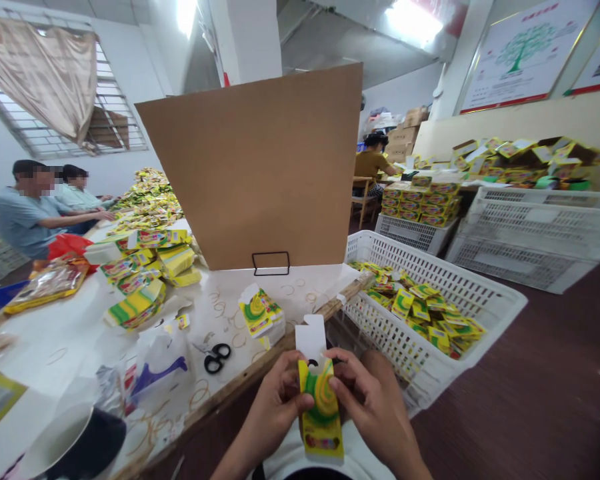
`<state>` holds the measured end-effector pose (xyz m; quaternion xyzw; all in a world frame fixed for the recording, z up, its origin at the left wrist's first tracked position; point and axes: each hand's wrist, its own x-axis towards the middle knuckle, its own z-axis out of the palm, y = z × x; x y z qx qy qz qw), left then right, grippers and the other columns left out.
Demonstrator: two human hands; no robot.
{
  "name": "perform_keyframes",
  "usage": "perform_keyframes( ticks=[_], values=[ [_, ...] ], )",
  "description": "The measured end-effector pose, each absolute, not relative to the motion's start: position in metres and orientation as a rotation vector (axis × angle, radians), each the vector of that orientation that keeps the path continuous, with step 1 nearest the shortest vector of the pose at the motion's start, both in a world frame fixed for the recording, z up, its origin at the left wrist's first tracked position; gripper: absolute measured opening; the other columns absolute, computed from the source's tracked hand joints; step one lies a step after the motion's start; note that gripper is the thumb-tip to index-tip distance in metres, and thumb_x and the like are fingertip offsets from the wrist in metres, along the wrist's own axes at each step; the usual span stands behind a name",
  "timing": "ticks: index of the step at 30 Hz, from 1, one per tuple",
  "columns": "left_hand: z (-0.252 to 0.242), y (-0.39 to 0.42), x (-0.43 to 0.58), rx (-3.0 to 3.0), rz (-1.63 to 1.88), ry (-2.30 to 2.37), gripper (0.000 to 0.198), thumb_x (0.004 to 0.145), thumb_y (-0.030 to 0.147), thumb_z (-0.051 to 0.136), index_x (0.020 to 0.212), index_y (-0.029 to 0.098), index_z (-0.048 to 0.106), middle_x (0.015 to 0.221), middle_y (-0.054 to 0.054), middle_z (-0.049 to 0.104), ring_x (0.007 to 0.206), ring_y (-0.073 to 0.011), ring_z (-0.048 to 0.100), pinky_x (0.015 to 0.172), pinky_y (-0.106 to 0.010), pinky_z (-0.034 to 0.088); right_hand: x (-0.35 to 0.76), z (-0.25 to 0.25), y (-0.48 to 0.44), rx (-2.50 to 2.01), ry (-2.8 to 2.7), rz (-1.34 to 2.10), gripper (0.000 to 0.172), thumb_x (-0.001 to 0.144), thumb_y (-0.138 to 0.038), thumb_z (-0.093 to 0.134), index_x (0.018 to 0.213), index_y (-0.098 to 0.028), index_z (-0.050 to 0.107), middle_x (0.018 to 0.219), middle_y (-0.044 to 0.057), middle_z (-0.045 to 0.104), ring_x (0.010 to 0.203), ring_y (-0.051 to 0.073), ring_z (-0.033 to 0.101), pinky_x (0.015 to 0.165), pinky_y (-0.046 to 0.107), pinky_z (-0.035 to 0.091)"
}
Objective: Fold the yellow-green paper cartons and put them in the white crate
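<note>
Between my two hands is a small yellow and green carton, held upright over my lap with its white top flap raised. My left hand pinches its left edge near the top, thumb across the front. On the other side my right hand grips the right edge, thumb on the printed swirl. Whether anything is inside the carton cannot be seen. Just beyond my hands, at the table's edge, stands a bundle of similar flat cartons. Black-handled scissors lie left of it, among scattered rubber bands.
A white plastic basket with many filled yellow packets stands to my right. A big cardboard sheet rises behind the table. Carton stacks, a dark mug and two people are on the left; another person sits behind.
</note>
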<state>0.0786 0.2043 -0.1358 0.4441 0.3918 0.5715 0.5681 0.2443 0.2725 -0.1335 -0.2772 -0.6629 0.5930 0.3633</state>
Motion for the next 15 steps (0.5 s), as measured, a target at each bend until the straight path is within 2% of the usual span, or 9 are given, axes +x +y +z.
perform_keyframes(
  ticks=[3, 6, 9, 11, 12, 13, 15],
  values=[
    [-0.137, 0.204, 0.083, 1.011, 1.339, 0.876, 0.042, 0.074, 0.026, 0.073, 0.104, 0.020, 0.044, 0.087, -0.004, 0.066, 0.078, -0.0185, 0.065, 0.069, -0.028, 0.048, 0.251, -0.124, 0.275, -0.768, -1.859, 1.446, 0.020, 0.088, -0.036, 0.052, 0.101, -0.022, 0.056, 0.071, 0.000, 0.063, 0.065, 0.017, 0.057, 0.059, 0.025, 0.045],
    [-0.137, 0.203, 0.084, 1.030, 1.315, 0.891, 0.042, 0.074, 0.026, 0.073, 0.103, 0.020, 0.044, 0.086, -0.004, 0.065, 0.076, -0.0177, 0.064, 0.067, -0.026, 0.047, 0.251, -0.125, 0.277, -0.751, -1.873, 1.469, 0.020, 0.089, -0.038, 0.049, 0.089, -0.021, 0.057, 0.069, 0.000, 0.061, 0.063, 0.016, 0.055, 0.058, 0.024, 0.044],
    [-0.135, 0.202, 0.081, 1.081, 1.291, 0.950, 0.053, 0.078, 0.025, 0.069, 0.119, 0.022, 0.037, 0.091, -0.005, 0.066, 0.079, -0.0181, 0.064, 0.073, -0.030, 0.048, 0.246, -0.134, 0.276, -0.729, -1.789, 1.445, 0.020, 0.087, -0.037, 0.052, 0.084, -0.019, 0.060, 0.078, 0.003, 0.063, 0.073, 0.018, 0.059, 0.065, 0.026, 0.046],
    [-0.132, 0.202, 0.079, 1.107, 1.289, 0.981, 0.071, 0.080, 0.024, 0.067, 0.135, 0.025, 0.022, 0.096, -0.007, 0.066, 0.084, -0.0191, 0.064, 0.079, -0.033, 0.047, 0.242, -0.141, 0.275, -0.720, -1.652, 1.441, 0.018, 0.083, -0.036, 0.059, 0.093, -0.020, 0.062, 0.086, 0.005, 0.066, 0.080, 0.020, 0.061, 0.071, 0.028, 0.048],
    [-0.131, 0.201, 0.078, 1.115, 1.287, 0.982, 0.078, 0.080, 0.024, 0.066, 0.139, 0.025, 0.015, 0.098, -0.008, 0.066, 0.087, -0.0199, 0.064, 0.082, -0.035, 0.047, 0.240, -0.143, 0.274, -0.707, -1.568, 1.467, 0.025, 0.081, -0.035, 0.062, 0.103, -0.022, 0.060, 0.090, 0.005, 0.067, 0.081, 0.020, 0.062, 0.073, 0.029, 0.049],
    [-0.129, 0.201, 0.077, 1.123, 1.282, 0.976, 0.082, 0.080, 0.024, 0.066, 0.142, 0.024, 0.012, 0.100, -0.009, 0.066, 0.089, -0.0208, 0.064, 0.083, -0.036, 0.046, 0.239, -0.145, 0.274, -0.693, -1.492, 1.504, 0.037, 0.080, -0.034, 0.064, 0.115, -0.024, 0.055, 0.093, 0.004, 0.067, 0.081, 0.020, 0.063, 0.074, 0.030, 0.049],
    [-0.128, 0.201, 0.077, 1.134, 1.270, 0.962, 0.078, 0.080, 0.025, 0.066, 0.141, 0.022, 0.018, 0.100, -0.010, 0.066, 0.091, -0.0223, 0.064, 0.084, -0.036, 0.046, 0.239, -0.145, 0.273, -0.667, -1.419, 1.582, 0.056, 0.079, -0.032, 0.066, 0.130, -0.027, 0.041, 0.099, 0.005, 0.068, 0.081, 0.020, 0.064, 0.075, 0.032, 0.051]
  ],
)
